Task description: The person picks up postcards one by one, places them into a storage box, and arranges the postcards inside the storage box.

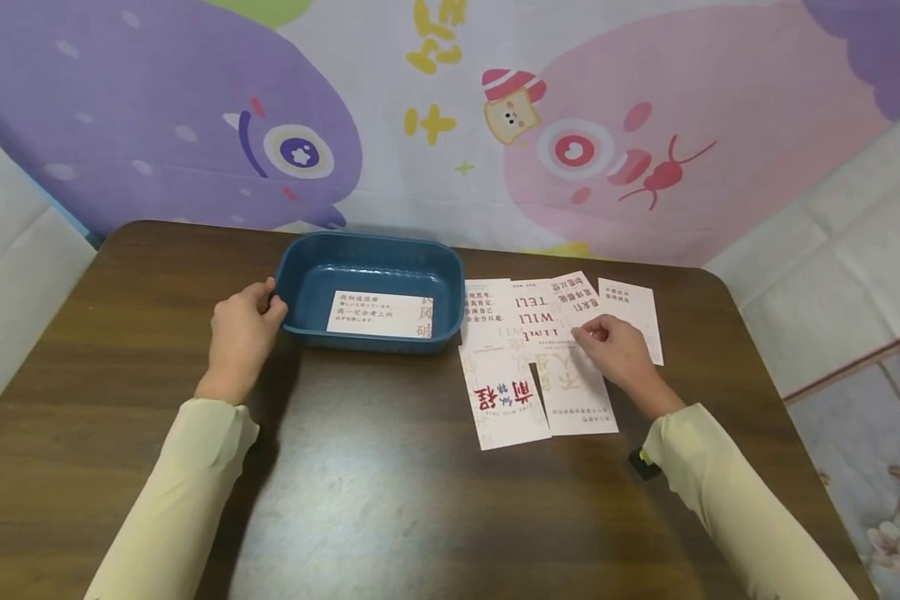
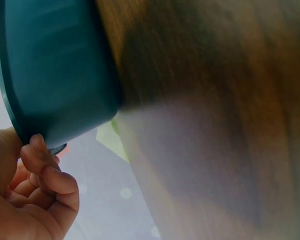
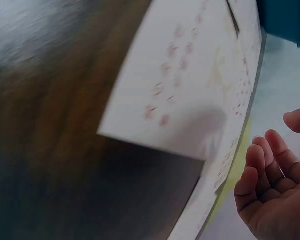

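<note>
My left hand (image 1: 242, 337) pinches the left end of a dark blue plastic tray (image 1: 367, 342), thumb at the rim and fingers curled underneath it in the left wrist view. Inside the tray lies one printed card (image 1: 367, 315). Over the right part of the table, my right hand (image 1: 621, 357) hovers above several white printed cards. In the right wrist view its thumb stands apart from the loosely bent fingers (image 3: 256, 156), with nothing between them. Among the overlapping cards are one with red and blue characters (image 1: 504, 408) and one with pale gold characters (image 1: 576, 396).
Another card (image 1: 641, 308) lies at the right end of the group. A small black object (image 1: 643, 465) shows by the right sleeve. The brown wooden table (image 1: 360, 500) meets a cartoon-printed cloth (image 1: 435, 192) at the back and tiled walls (image 1: 832, 242) at the sides.
</note>
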The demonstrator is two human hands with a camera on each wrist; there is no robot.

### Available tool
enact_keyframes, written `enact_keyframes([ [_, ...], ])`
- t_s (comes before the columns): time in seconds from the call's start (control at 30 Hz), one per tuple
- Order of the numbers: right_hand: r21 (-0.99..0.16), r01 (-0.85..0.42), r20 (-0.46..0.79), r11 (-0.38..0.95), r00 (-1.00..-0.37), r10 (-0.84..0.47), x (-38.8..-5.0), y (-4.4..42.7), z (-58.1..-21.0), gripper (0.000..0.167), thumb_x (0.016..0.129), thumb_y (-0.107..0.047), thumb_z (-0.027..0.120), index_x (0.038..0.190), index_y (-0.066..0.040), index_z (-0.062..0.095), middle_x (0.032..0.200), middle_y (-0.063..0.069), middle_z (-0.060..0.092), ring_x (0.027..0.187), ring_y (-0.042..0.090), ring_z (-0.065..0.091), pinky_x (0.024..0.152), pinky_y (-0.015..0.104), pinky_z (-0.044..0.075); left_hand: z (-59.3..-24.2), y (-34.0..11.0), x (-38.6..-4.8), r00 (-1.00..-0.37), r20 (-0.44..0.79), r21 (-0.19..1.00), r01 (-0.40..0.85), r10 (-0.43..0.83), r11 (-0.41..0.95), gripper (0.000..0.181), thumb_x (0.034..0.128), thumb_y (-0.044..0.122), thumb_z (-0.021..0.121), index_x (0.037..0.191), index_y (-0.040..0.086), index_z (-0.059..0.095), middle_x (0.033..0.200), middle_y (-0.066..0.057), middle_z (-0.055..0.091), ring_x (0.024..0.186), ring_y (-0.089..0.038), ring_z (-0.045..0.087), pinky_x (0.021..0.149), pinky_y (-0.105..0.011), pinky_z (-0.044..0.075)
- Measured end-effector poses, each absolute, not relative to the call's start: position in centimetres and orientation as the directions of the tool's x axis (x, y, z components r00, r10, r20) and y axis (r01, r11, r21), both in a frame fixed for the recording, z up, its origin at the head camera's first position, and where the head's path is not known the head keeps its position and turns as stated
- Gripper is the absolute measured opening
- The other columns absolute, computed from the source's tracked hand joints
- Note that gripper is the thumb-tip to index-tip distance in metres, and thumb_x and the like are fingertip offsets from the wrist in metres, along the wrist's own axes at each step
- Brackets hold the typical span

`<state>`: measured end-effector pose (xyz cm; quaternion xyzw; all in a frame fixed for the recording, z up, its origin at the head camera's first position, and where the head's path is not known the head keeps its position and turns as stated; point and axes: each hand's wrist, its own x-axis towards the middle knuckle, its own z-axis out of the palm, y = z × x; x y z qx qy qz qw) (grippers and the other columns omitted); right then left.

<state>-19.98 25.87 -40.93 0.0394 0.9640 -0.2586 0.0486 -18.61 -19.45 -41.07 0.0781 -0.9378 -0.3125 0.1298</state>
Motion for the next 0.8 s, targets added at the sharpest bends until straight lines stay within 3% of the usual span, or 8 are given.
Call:
enact_keyframes([
  [0.47, -0.480, 0.211, -0.192, 0.851, -0.972, 0.132, -18.4, 28.1, -42.5, 0.037, 0.090, -0.033, 0.054, 0.104, 0.001, 0.061, 0.091, 0.015, 0.059, 0.079, 0.024, 0.053, 0.063, 0.027, 0.039, -41.0, -19.4, -18.5, -0.957, 0.176, 0.618, -0.074, -0.229, 0.783, 0.035, 0.0910, 0.011, 0.048, 0.118, -0.006, 0.060, 0.099, -0.023, 0.067, 0.070, -0.029, 0.052, 0.056, -0.032, 0.036],
  [0.8, -0.447, 0.301, -0.255, 0.842, -0.946, 0.203, -17.6, 29.0, -42.8, 0.045, 0.089, -0.038, 0.052, 0.105, 0.003, 0.060, 0.097, 0.018, 0.060, 0.082, 0.026, 0.052, 0.064, 0.028, 0.038, -41.0, -19.3, -18.5, -0.958, 0.170, 0.616, -0.080, -0.232, 0.783, 0.035, 0.0913, 0.012, 0.048, 0.119, -0.006, 0.060, 0.088, -0.022, 0.066, 0.068, -0.028, 0.053, 0.054, -0.030, 0.036],
])
